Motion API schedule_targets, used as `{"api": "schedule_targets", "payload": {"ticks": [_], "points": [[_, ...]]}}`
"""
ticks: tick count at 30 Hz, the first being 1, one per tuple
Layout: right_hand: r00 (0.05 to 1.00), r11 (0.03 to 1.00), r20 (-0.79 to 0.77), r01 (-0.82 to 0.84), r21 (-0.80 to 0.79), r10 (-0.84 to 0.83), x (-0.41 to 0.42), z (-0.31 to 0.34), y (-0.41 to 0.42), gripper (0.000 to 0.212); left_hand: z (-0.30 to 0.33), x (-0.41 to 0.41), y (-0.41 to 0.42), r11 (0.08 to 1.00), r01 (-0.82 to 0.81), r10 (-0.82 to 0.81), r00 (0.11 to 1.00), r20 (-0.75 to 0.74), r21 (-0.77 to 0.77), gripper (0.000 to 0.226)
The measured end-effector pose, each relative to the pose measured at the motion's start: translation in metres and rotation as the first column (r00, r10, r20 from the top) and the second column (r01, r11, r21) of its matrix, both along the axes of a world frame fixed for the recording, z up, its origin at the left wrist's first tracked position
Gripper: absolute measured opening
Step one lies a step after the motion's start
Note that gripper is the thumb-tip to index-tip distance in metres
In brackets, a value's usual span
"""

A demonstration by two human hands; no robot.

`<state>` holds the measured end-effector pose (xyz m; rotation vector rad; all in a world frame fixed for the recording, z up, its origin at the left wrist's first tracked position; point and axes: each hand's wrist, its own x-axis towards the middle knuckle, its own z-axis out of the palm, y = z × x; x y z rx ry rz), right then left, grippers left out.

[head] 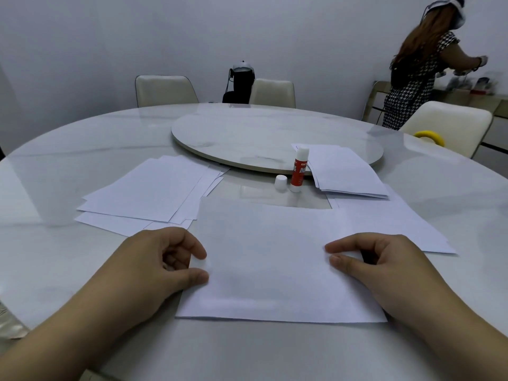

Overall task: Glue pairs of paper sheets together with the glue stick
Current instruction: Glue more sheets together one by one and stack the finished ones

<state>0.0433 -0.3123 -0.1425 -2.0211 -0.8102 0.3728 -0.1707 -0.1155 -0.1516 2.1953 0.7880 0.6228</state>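
Glue stick (299,167) (cap (281,182) left) stands behind sheet (275,259).

— What sort of place is this?
— A dining room, likely private: a large round marble bench (82,166) with a turntable (247,133) at its centre.
— Anything else?
— Cream padded chairs (165,90) at the far side, and plain white walls (110,37).
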Motion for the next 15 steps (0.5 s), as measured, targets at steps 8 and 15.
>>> {"api": "schedule_targets", "payload": {"ticks": [8, 15], "points": [[0.998, 0.999, 0.057, 0.038, 0.022, -0.039, 0.002, -0.004, 0.000, 0.017, -0.008, -0.004, 0.001, 0.976, -0.022, 0.035, 0.998, -0.057, 0.219, 0.018], [0.861, 0.995, 0.501, 0.102, 0.006, -0.092, -0.006, 0.008, 0.004, 0.017, -0.001, 0.007, -0.002, 0.961, -0.045, 0.067, 0.995, -0.072, 0.272, 0.009]]}}
